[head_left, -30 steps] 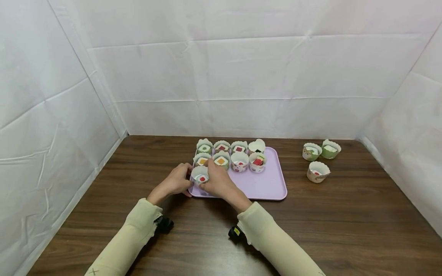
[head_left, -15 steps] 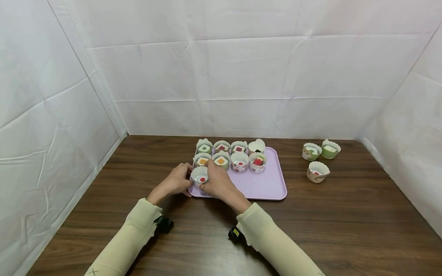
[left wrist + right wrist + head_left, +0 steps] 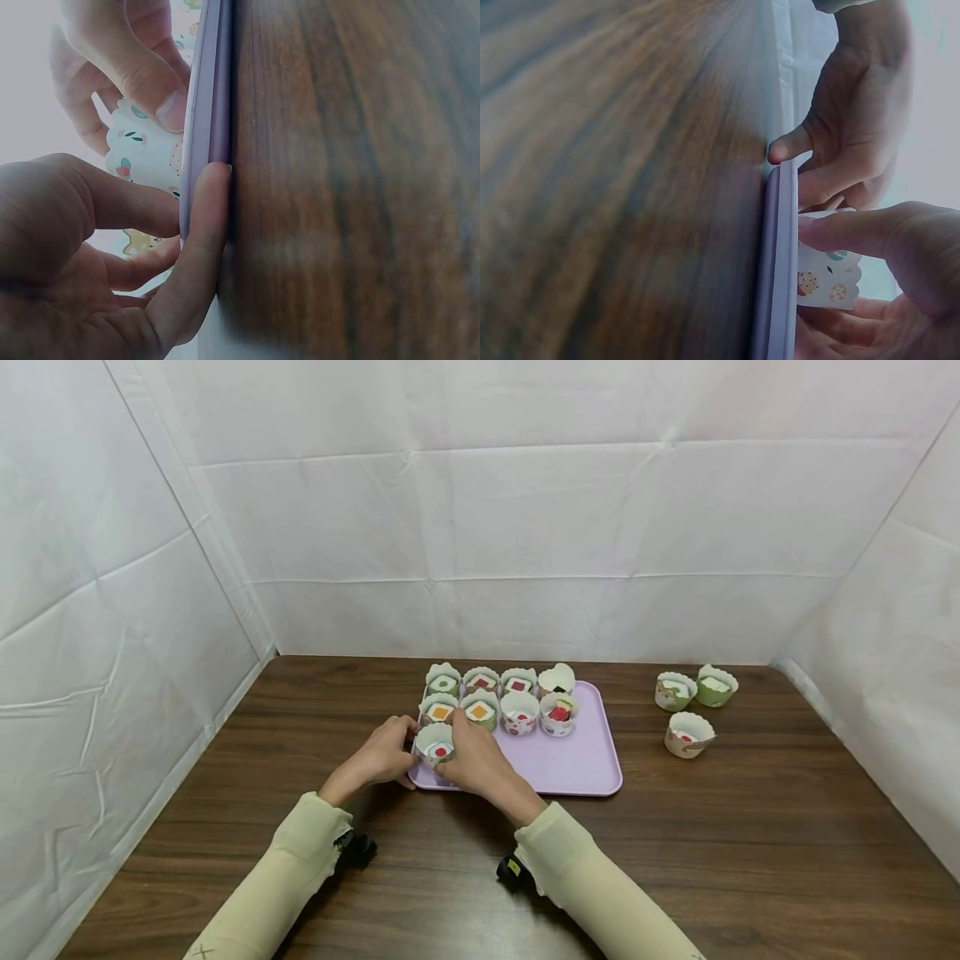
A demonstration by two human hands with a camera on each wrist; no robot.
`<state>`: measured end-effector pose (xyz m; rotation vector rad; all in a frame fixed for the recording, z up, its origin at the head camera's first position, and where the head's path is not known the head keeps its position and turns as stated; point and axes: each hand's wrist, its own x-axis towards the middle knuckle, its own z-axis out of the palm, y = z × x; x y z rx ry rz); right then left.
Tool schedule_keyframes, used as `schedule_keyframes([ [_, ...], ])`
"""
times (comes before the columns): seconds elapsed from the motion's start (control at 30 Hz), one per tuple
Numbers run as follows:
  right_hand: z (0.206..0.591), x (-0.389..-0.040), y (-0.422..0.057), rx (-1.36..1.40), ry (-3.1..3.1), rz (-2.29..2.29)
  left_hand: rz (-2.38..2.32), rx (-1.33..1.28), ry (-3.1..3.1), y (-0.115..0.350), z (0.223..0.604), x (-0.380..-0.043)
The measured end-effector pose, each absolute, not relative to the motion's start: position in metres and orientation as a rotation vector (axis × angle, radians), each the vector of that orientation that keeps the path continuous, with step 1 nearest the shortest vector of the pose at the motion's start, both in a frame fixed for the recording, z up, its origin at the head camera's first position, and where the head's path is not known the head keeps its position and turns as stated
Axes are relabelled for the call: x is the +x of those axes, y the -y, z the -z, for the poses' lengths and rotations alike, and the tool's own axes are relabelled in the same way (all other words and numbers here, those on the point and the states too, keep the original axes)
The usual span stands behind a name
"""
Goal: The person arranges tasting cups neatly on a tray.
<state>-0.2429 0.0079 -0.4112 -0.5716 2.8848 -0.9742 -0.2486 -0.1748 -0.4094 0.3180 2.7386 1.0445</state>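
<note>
A paper cake cup (image 3: pixel 435 743) with a white piece with a red dot in it stands at the near left corner of the lilac tray (image 3: pixel 570 772). My right hand (image 3: pixel 480 760) holds the cup from the right, thumb in front; its patterned side shows in the right wrist view. Around its left side are the thumb and fingers of my left hand (image 3: pixel 382 752). One left fingertip (image 3: pixel 214 180) touches the tray's outer edge in the left wrist view. Behind, a yellow-topped cup (image 3: pixel 480 712) and several others form two rows.
Three more filled cups stand on the wooden table off the tray to the right: two green ones at the back, one being this cup (image 3: pixel 716 687), and a beige one (image 3: pixel 687 735) nearer. White sheeting (image 3: pixel 525 527) encloses the back and sides.
</note>
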Motion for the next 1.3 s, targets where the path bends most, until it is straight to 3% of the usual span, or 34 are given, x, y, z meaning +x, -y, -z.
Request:
schedule_keyframes([
  [0.6,0.398,-0.235,-0.026,-0.642,-2.849,0.963,-1.147,0.267,-2.677,0.171,0.409,-0.247],
  [1.3,0.386,-0.232,-0.097,-0.918,-2.921,1.103,-1.068,0.285,-2.72,0.173,0.409,-0.248],
])
